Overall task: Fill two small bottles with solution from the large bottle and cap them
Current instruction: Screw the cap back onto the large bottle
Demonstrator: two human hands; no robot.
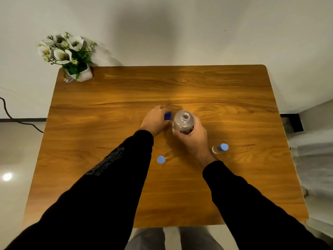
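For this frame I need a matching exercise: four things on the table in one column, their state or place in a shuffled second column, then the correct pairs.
Things:
1. large bottle
2. dark blue cap
3. small bottle on the right
4. flower pot

States or places:
A. at the table's far left corner
B. standing free, light blue cap on
C. held in the left hand, off its bottle
D. mouth open, gripped by the right hand

Pairs: 1-D, 2-C, 3-B, 4-A
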